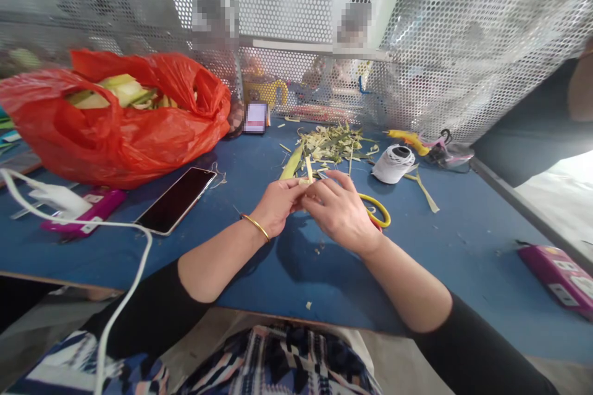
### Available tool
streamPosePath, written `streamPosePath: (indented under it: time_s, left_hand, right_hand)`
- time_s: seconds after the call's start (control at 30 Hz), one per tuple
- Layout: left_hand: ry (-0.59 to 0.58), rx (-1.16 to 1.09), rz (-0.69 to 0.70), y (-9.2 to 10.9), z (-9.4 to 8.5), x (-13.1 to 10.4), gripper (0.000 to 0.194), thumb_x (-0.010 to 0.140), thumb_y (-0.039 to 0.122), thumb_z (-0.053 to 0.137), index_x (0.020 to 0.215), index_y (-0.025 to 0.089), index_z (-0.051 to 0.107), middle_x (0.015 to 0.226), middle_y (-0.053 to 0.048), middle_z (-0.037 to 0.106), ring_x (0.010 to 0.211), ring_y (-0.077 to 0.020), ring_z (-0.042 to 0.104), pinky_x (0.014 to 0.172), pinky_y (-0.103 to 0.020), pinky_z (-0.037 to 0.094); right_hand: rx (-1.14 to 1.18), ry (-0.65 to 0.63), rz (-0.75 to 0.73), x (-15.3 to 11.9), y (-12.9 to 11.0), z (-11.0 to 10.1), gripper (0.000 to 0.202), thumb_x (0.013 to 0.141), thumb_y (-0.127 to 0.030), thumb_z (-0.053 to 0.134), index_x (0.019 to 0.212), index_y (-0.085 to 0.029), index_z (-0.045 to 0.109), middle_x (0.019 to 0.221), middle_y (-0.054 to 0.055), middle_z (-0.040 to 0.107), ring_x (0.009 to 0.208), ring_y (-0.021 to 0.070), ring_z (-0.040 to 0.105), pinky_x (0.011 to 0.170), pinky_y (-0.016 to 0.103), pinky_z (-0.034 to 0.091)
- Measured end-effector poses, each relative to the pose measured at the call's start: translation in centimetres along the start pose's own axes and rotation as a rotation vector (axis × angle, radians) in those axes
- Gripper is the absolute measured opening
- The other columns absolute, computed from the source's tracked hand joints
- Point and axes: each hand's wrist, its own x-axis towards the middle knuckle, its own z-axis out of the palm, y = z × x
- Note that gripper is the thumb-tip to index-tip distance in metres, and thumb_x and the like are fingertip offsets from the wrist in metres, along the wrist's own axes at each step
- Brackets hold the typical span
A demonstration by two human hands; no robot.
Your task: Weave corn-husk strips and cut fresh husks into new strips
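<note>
Over the middle of the blue table, my left hand (277, 202) and my right hand (340, 213) meet with their fingers pinched together. Between the fingertips is a pale strip of husk or leaf (309, 168), its upper end sticking up; the lower part is hidden by my fingers. A longer green husk leaf (291, 163) lies just beyond my left fingers. Scissors with a yellow handle (380, 213) lie partly under my right hand. Behind the hands spreads a heap of green and pale scraps (331, 142).
A red plastic bag (152, 142) of husks stands at the left, with a dark phone (178, 200), a purple power strip (86, 213) and a white cable nearby. To the right are a white thread spool (393, 165), a yellow tool (408, 141) and another purple strip (560, 274). Perforated metal panels (296, 0) rise behind.
</note>
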Motion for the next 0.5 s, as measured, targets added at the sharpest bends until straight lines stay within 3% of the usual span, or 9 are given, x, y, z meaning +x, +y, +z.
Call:
streamPosePath:
  time_s: [0.1, 0.27, 0.37, 0.5]
  left_hand:
    - [-0.001, 0.035, -0.009, 0.03, 0.00, -0.08, 0.014, 0.065, 0.024, 0.084, 0.072, 0.015, 0.077, 0.066, -0.002, 0.069, 0.058, -0.0083, 0.059, 0.061, -0.021, 0.048]
    - [-0.034, 0.094, -0.007, 0.42, -0.05, -0.41, 0.019, 0.063, 0.025, 0.087, 0.076, 0.015, 0.078, 0.072, -0.006, 0.074, 0.065, -0.0148, 0.068, 0.070, -0.028, 0.055]
    - [-0.056, 0.148, 0.000, 0.58, 0.02, -0.64, 0.006, 0.071, 0.020, 0.080, 0.075, 0.017, 0.078, 0.072, -0.007, 0.075, 0.068, -0.0167, 0.070, 0.071, -0.028, 0.056]
    - [-0.051, 0.207, 0.042, 0.38, 0.24, -0.68, 0.005, 0.074, 0.014, 0.077, 0.076, 0.018, 0.078, 0.072, -0.006, 0.074, 0.067, -0.0153, 0.068, 0.069, -0.026, 0.054]
  right_hand:
    - [0.070, 0.011, 0.094, -0.11, 0.03, -0.03, 0.031, 0.098, -0.012, 0.045, 0.082, -0.023, 0.069, 0.082, 0.003, 0.066, 0.080, 0.0184, 0.056, 0.105, 0.041, 0.035]
    - [0.357, 0.150, 0.605, -0.16, -0.17, 0.42, 0.019, 0.093, -0.024, 0.052, 0.077, -0.022, 0.062, 0.084, 0.005, 0.067, 0.079, 0.0191, 0.060, 0.076, 0.033, 0.045]
    - [0.542, 0.107, 0.901, 0.01, -0.18, 0.60, 0.021, 0.087, -0.029, 0.054, 0.068, -0.023, 0.055, 0.068, 0.001, 0.061, 0.062, 0.0159, 0.053, 0.059, 0.029, 0.038]
    - [0.765, 0.049, 1.075, 0.28, -0.06, 0.81, 0.023, 0.082, -0.034, 0.055, 0.063, -0.023, 0.051, 0.055, -0.004, 0.054, 0.053, 0.0132, 0.047, 0.054, 0.027, 0.035]
